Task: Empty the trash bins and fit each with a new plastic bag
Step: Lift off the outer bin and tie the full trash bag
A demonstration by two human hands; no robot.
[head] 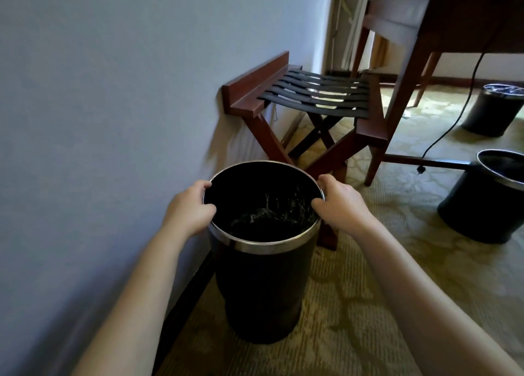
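The second bin (482,205) and the third bin (493,111) are clipped by the right edge, the bench (467,15) is cut off above, and the dark crumpled contents (263,219) of the near bin (263,285) cannot be identified.

No text, label, brand, number or sign can be read anywhere in the view. The black trash bin (263,290) at 6 o'clock, the nearer bin (482,208) at 3 o'clock, the farther bin (493,111) at 2 o'clock and the wooden luggage rack (243,97) at 12 o'clock show only plain, unmarked surfaces.
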